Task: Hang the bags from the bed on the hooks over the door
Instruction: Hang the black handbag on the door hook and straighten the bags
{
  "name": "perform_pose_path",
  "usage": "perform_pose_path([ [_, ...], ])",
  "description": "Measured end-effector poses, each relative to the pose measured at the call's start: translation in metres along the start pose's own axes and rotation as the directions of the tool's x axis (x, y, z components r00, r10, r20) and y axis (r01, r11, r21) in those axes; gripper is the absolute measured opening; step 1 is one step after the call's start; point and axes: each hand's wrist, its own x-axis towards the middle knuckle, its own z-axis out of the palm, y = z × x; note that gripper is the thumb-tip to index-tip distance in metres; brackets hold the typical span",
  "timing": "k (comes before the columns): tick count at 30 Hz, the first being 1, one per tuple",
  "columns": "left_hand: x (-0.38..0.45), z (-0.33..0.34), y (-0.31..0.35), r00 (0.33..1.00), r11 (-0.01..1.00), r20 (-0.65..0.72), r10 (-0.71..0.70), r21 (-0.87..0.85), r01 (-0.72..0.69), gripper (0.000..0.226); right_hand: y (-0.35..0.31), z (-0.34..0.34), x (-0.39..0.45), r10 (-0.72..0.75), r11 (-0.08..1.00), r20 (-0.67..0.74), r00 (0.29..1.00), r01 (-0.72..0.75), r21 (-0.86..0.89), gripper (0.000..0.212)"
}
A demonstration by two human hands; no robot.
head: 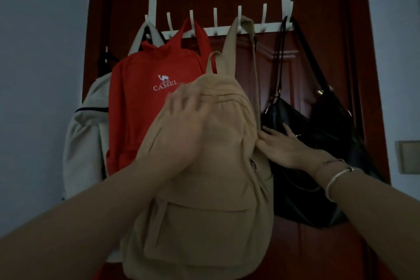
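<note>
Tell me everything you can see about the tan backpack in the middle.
The tan backpack looks like soft corduroy-type fabric, with a zipped top section, a flat front pocket and a small grab loop. It hangs upright by one shoulder strap looped over a white hook on the rack over the red door, overlapping the red bag and beside the black handbag. The left hand lies on its upper front; the right hand touches its right edge.

Red backpack [145, 98]: white "CAMEL" wordmark w/ camel logo above it; no other legible txt.
</note>
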Motion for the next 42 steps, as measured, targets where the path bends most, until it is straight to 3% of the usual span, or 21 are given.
perform_pose_path([
  [1,-0.01,-0.006,0.008,1.0,1.0,0.031,-0.003,0.006,0.003,0.044,0.008,0.001,-0.003,-0.032,0.991,0.024,0.999,0.034,-0.129,0.065],
  [2,-0.023,0.0,0.017,0.974,0.974,0.08,0.213,0.059,-0.218,0.046,0.012,0.001,-0.007,-0.066,0.971,0.028,0.997,0.071,-0.23,0.065],
  [3,-0.037,0.026,0.029,0.86,0.867,0.125,0.495,-0.139,-0.479,0.053,0.016,0.001,-0.01,-0.093,0.945,0.025,0.995,0.096,-0.311,0.07],
  [4,-0.054,0.031,0.034,0.701,0.757,0.303,0.646,-0.366,-0.54,0.068,0.016,-0.001,-0.013,-0.129,0.918,0.013,0.992,0.124,-0.377,0.075],
  [5,-0.06,0.034,0.036,0.614,0.745,0.429,0.663,-0.459,-0.483,0.084,0.017,-0.001,-0.017,-0.167,0.896,-0.014,0.986,0.146,-0.419,0.076],
  [8,-0.062,0.057,0.031,0.707,0.84,0.46,0.537,-0.214,-0.499,0.102,0.02,-0.006,-0.028,-0.25,0.906,-0.183,0.951,0.163,-0.39,0.065],
  [11,-0.058,0.075,0.029,0.736,0.862,0.449,0.506,-0.223,-0.456,0.1,0.034,-0.011,-0.044,-0.235,0.964,-0.38,0.895,0.165,-0.209,0.042],
  [13,-0.059,0.085,0.028,0.748,0.867,0.44,0.497,-0.214,-0.45,0.095,0.04,-0.018,-0.053,-0.193,0.981,-0.417,0.888,0.158,-0.117,0.029],
  [19,-0.069,0.101,0.048,0.805,0.88,0.364,0.468,-0.103,-0.464,0.087,0.06,-0.039,-0.07,-0.172,0.977,-0.507,0.845,0.212,0.023,0.041],
  [26,-0.083,0.107,0.114,0.707,0.745,0.309,0.636,-0.485,-0.458,0.07,0.06,-0.043,-0.076,-0.178,0.945,-0.574,0.799,0.301,0.126,0.038],
  [29,-0.068,0.107,0.122,0.6,0.67,0.313,0.736,-0.466,-0.578,0.069,0.053,-0.029,-0.067,-0.207,0.94,-0.544,0.813,0.32,0.12,0.035],
  [30,-0.063,0.106,0.118,0.605,0.657,0.289,0.742,-0.494,-0.57,0.068,0.05,-0.023,-0.062,-0.22,0.938,-0.526,0.822,0.326,0.117,0.033],
  [35,-0.048,0.075,0.078,0.756,0.608,0.143,0.638,-0.696,-0.382,0.057,0.036,0.0,-0.042,-0.3,0.924,-0.401,0.866,0.369,0.106,0.033],
  [38,-0.047,0.052,0.061,0.765,0.517,0.032,0.644,-0.755,-0.404,0.05,0.022,0.005,-0.029,-0.285,0.945,-0.357,0.89,0.323,0.052,0.035],
  [42,-0.04,0.03,0.035,0.827,0.441,-0.15,0.542,-0.787,-0.431,0.042,-0.009,-0.005,-0.018,-0.17,0.979,-0.521,0.837,0.204,0.008,0.033],
])
